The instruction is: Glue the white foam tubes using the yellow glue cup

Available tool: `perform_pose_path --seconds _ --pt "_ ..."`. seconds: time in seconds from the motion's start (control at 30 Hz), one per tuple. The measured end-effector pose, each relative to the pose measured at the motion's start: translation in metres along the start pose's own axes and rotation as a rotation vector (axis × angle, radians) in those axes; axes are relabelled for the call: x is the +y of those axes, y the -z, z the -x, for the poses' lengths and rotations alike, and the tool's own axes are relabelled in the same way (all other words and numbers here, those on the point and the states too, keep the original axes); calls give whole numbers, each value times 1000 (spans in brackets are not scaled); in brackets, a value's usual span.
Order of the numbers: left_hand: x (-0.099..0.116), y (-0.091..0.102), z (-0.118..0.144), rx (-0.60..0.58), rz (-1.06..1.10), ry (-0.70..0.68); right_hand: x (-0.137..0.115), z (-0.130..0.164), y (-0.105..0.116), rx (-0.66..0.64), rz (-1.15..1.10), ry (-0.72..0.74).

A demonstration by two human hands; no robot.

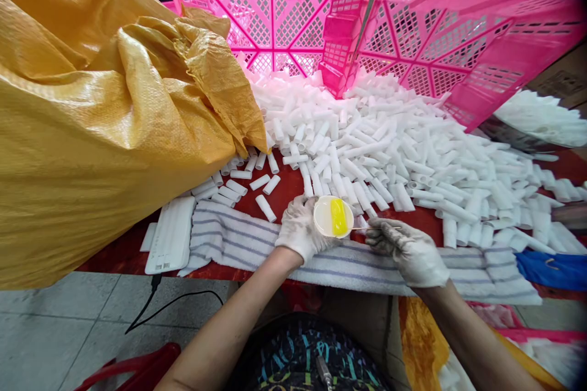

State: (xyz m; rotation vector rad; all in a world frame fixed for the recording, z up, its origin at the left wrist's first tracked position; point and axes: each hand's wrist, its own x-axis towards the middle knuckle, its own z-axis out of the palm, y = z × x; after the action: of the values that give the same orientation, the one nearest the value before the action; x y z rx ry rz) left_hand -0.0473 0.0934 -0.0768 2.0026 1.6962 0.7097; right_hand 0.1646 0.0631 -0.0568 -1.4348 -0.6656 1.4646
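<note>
My left hand, in a white glove, is closed around the side of a small round white cup. Inside the cup shows a bright yellow, roughly rectangular patch; whether it is solid or liquid I cannot make out. Gloved in white with grey-stained fingers, my right hand pinches a thin stick. The stick's far end reaches the cup's right rim, close to the yellow. Both hands are above a striped towel along the table's front edge. Short white tubes lie heaped just beyond them.
Two pink plastic baskets lean behind the heap. A large yellow woven sack bulges over the left side. Near it lies a white power bank with a black cable. A blue cloth rests at the right edge of the red table.
</note>
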Motion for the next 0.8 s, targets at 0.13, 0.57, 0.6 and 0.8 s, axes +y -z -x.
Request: perform_pose_path --seconds 0.13,0.57,0.6,0.8 --pt "0 -1 0 7 11 -6 6 -5 -13 -79 -12 -44" --pt "3 0 -1 0 47 4 10 -10 -20 -131 -259 -213" --pt "2 -1 -1 5 50 1 12 -15 -22 -102 -283 -216" --pt "2 -1 -1 23 75 20 13 -34 -25 -50 -351 -83"
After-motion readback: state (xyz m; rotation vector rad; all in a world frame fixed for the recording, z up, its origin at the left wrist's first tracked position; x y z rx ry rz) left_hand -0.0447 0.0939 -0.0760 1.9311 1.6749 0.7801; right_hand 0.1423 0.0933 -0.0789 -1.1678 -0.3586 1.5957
